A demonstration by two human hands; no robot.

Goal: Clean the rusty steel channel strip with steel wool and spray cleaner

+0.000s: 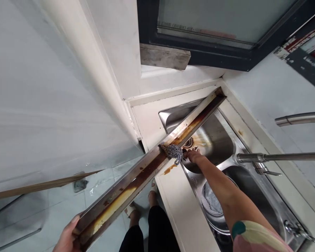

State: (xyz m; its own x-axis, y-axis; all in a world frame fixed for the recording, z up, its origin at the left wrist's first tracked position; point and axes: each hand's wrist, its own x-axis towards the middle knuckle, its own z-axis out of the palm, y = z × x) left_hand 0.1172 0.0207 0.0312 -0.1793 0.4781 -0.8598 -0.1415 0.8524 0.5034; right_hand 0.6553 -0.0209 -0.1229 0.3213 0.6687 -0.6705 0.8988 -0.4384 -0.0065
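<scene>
Steel sink [212,140] is lying beneath a rusty metal channel [147,171], with the left hand [67,238] gripping its near end in curled fingers. Right hand [195,156] is stretching its fingers out, just beside a wire scourer [174,151] sitting on the channel.

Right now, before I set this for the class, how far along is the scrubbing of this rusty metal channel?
Early, it seems. Done: little looks clean, though a brown smear on the counter hints at some rust removed. In hand: the left hand grips the metal channel, while the right hand meets the steel scrubber mid-length. Still to do: rust runs along the channel both ways from the scrubber.
</scene>
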